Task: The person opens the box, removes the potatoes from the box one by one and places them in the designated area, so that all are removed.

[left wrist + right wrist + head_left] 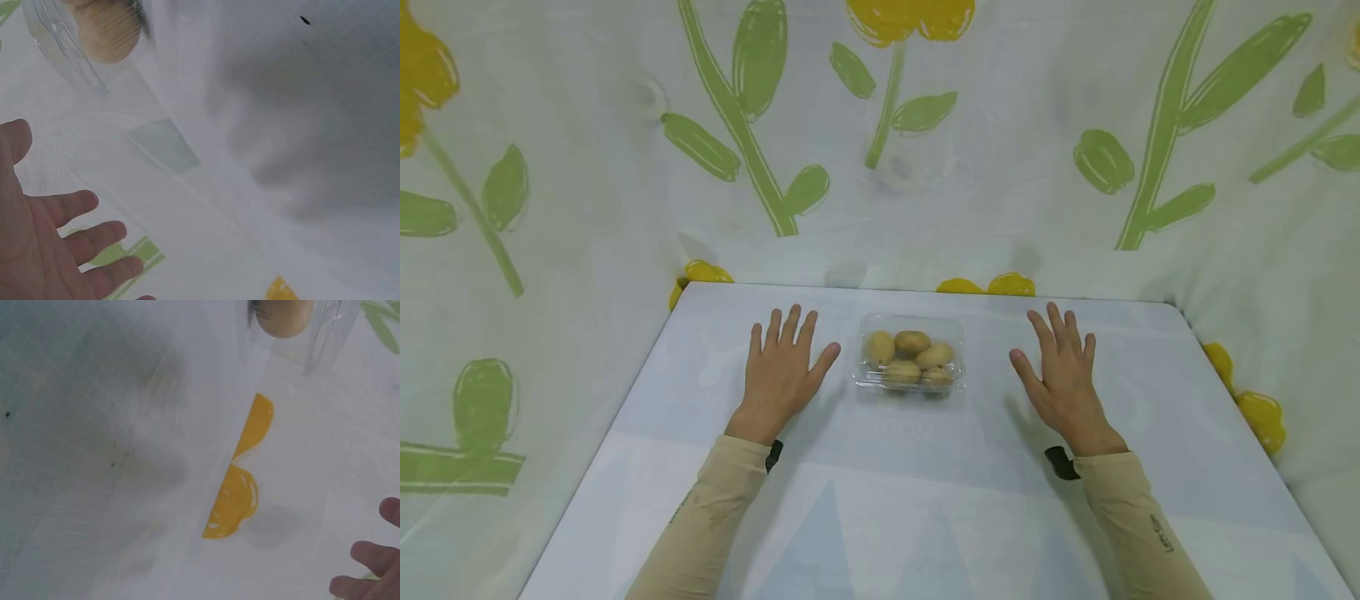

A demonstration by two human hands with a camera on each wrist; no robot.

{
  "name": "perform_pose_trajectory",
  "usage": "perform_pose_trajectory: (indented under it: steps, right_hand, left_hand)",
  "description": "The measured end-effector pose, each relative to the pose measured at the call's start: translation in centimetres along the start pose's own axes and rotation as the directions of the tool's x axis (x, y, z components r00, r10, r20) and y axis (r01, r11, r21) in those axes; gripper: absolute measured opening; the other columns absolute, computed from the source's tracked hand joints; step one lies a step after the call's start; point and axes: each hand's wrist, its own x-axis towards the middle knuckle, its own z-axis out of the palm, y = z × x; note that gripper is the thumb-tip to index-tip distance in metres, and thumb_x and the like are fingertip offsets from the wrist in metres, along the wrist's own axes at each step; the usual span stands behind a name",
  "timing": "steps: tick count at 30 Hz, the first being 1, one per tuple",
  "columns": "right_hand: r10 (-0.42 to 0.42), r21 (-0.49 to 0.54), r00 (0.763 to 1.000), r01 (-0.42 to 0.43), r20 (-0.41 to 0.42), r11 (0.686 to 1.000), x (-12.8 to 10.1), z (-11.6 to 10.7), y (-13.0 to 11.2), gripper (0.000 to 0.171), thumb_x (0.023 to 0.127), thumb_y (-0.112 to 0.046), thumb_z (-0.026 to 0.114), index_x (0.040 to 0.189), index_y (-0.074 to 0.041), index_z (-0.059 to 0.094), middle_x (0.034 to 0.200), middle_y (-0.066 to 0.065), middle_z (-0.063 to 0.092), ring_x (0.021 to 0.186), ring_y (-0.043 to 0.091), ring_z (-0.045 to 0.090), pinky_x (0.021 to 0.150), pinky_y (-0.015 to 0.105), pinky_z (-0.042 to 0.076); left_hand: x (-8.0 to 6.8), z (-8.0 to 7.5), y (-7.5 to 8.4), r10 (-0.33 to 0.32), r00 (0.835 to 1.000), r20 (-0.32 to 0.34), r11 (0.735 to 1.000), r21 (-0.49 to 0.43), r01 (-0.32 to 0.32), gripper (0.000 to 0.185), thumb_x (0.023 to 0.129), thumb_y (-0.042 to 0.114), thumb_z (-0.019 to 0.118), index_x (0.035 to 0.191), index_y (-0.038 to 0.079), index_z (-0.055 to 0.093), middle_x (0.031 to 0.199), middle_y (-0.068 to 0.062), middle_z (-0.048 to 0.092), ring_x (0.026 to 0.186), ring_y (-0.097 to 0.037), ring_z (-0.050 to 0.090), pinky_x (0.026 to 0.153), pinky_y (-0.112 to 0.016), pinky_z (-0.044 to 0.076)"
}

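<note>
A clear plastic clamshell box point(911, 361) with several small potatoes point(912, 342) inside sits closed at the middle of the pale table point(880, 500). My left hand point(782, 367) lies flat on the table just left of the box, fingers spread and straight. My right hand point(1063, 375) lies flat to the right of it, a little farther off. Neither hand touches the box. The left wrist view shows my left hand point(44, 244) with straight fingers point(69, 205) and a corner of the box point(69, 44). In the right wrist view the fingertips point(365, 553) and a potato point(284, 315) show.
A white cloth printed with yellow flowers and green leaves point(760, 125) hangs behind and on both sides of the table. The table's far edge point(925, 292) runs close behind the box. Beige sleeves point(715, 517) cover both forearms.
</note>
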Motion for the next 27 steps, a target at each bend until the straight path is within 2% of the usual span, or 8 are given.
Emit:
perform_pose_trajectory:
  steps: [9,13,18,20,22,27]
  right_hand:
    - [-0.027,-0.001,0.999,0.027,-0.019,1.000,0.16,-0.35,0.12,0.064,0.105,-0.040,0.052,0.158,-0.009,0.031,0.166,0.023,0.018,0.151,0.049,0.008,0.115,0.072,-0.004]
    - [-0.031,0.003,0.999,0.031,-0.022,1.000,0.21,-0.46,0.08,0.065,0.105,-0.040,0.053,0.158,-0.009,0.031,0.165,0.022,0.019,0.152,0.047,0.008,0.115,0.072,-0.003]
    - [-0.051,0.019,0.998,0.052,-0.041,0.998,0.28,-0.28,-0.03,0.065,0.104,-0.039,0.056,0.157,-0.009,0.034,0.165,0.023,0.021,0.151,0.049,0.009,0.116,0.071,-0.001]
    - [-0.060,0.027,0.997,0.061,-0.042,0.998,0.29,-0.12,-0.07,0.065,0.103,-0.038,0.058,0.157,-0.008,0.035,0.164,0.022,0.022,0.151,0.050,0.010,0.116,0.071,0.000]
    - [-0.068,0.041,0.997,0.069,-0.037,0.997,0.26,0.04,-0.17,0.066,0.102,-0.037,0.059,0.156,-0.008,0.035,0.164,0.022,0.023,0.151,0.049,0.010,0.117,0.070,0.001]
    - [-0.107,0.088,0.994,0.109,-0.033,0.990,0.31,0.20,-0.53,0.067,0.100,-0.033,0.064,0.157,-0.009,0.036,0.164,0.017,0.026,0.152,0.043,0.013,0.119,0.067,0.007]
  left_hand:
    - [0.02,0.03,-0.22,0.028,0.999,-0.031,1.000,-0.001,-0.028,0.078,0.103,0.063,0.036,0.156,0.006,0.038,0.161,-0.020,0.033,0.151,-0.043,0.020,0.120,-0.064,0.012]
    - [0.05,-0.07,-0.14,0.043,0.999,-0.021,0.999,-0.002,-0.043,0.079,0.103,0.064,0.035,0.157,0.006,0.038,0.162,-0.017,0.032,0.151,-0.041,0.021,0.121,-0.062,0.012]
    - [-0.06,0.05,-0.25,0.127,0.991,-0.038,0.990,-0.059,-0.129,0.078,0.102,0.064,0.038,0.156,0.008,0.040,0.162,-0.013,0.035,0.151,-0.037,0.024,0.121,-0.056,0.017]
    - [-0.11,0.11,-0.27,0.183,0.981,-0.067,0.977,-0.094,-0.189,0.075,0.102,0.062,0.044,0.154,0.009,0.043,0.160,-0.011,0.039,0.150,-0.035,0.029,0.121,-0.054,0.021]
    - [-0.16,0.21,-0.22,0.252,0.962,-0.106,0.958,-0.109,-0.264,0.070,0.100,0.058,0.051,0.152,0.010,0.047,0.157,-0.009,0.043,0.147,-0.034,0.033,0.119,-0.053,0.025]
    - [-0.19,0.51,0.15,0.412,0.893,-0.179,0.896,-0.096,-0.433,0.059,0.097,0.046,0.065,0.144,0.011,0.058,0.151,-0.007,0.052,0.142,-0.032,0.043,0.117,-0.051,0.031]
